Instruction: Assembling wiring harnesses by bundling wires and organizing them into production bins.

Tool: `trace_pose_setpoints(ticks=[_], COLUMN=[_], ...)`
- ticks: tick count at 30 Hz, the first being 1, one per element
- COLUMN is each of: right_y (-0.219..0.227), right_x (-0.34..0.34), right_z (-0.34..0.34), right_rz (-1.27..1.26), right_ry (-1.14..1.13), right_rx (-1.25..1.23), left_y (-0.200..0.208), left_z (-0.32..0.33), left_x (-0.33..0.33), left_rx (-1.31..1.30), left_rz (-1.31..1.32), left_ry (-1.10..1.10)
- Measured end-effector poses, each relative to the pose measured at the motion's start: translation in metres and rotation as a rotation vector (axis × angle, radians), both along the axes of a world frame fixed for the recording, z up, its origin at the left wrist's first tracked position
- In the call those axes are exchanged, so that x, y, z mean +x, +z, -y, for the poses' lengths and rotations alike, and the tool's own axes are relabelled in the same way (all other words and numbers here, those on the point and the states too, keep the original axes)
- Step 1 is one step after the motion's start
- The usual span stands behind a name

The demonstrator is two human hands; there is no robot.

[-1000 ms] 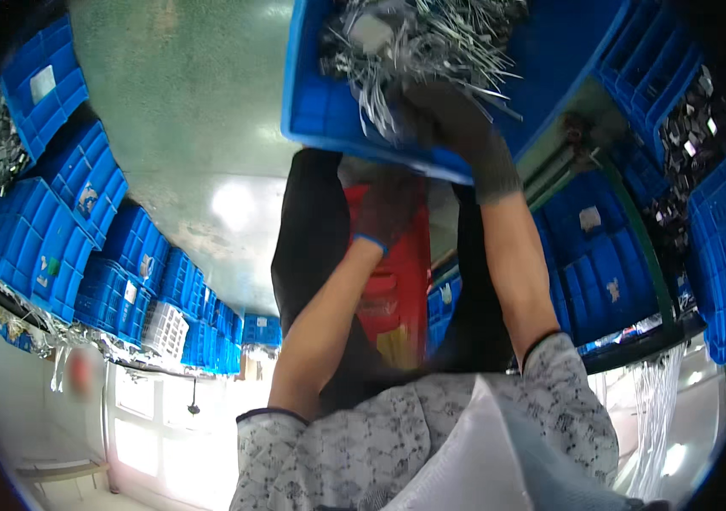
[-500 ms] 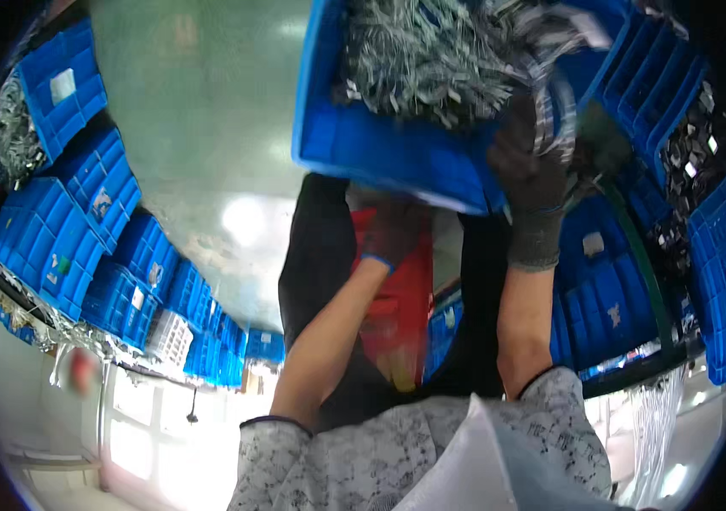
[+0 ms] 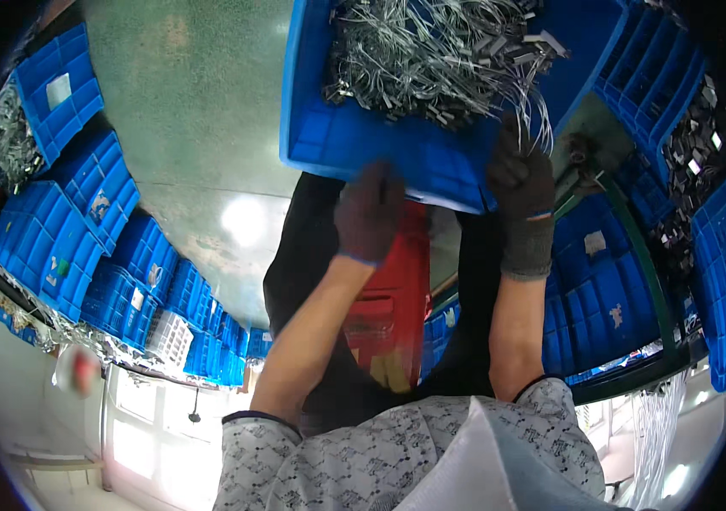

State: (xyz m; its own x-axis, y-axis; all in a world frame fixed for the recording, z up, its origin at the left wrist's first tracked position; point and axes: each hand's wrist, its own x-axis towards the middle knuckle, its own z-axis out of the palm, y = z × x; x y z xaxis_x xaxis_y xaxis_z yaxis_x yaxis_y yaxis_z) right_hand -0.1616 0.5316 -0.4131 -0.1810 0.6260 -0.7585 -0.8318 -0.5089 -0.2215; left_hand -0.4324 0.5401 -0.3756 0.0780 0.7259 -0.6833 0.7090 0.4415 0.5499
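A large blue bin (image 3: 312, 136) stands in front of me, with a tangled heap of thin grey-white cables with small dark ends (image 3: 440, 64) inside. My right hand (image 3: 520, 175), in a dark knitted glove, is closed at the bin's near right corner. Several pale cables (image 3: 537, 119) run from its fingers up to the heap. My left hand (image 3: 370, 213), gloved too, is raised at the bin's near rim. Its dark fingers blur together, so their closing is unclear. Below it, between my legs, is a red plastic stool or crate (image 3: 388, 298).
Stacked blue crates (image 3: 44, 243) line the left side, some with cables showing. At the right, a green-edged rack (image 3: 648, 281) holds more blue crates. Another blue bin there holds many small dark parts (image 3: 695, 162). Greenish floor (image 3: 201, 111) lies to the left of my bin.
My left hand has come up from below the bin's rim toward its near edge. My right hand has moved slightly down and left; the cables at it have swung from a blurred loop into hanging strands.
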Motion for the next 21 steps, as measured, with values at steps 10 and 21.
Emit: trace_pose_setpoints(ticks=[10,21], right_y=[0.094,0.222], right_x=[0.012,0.099], right_z=[0.005,0.107], right_rz=[0.442,0.733], right_ry=[-0.044,-0.417], right_rx=[0.076,-0.03], left_y=[-0.199,-0.155], left_z=[-0.117,-0.131], left_x=[0.064,0.104], left_rx=[0.096,-0.02], left_rz=[-0.199,-0.37], left_ry=[-0.925,-0.845])
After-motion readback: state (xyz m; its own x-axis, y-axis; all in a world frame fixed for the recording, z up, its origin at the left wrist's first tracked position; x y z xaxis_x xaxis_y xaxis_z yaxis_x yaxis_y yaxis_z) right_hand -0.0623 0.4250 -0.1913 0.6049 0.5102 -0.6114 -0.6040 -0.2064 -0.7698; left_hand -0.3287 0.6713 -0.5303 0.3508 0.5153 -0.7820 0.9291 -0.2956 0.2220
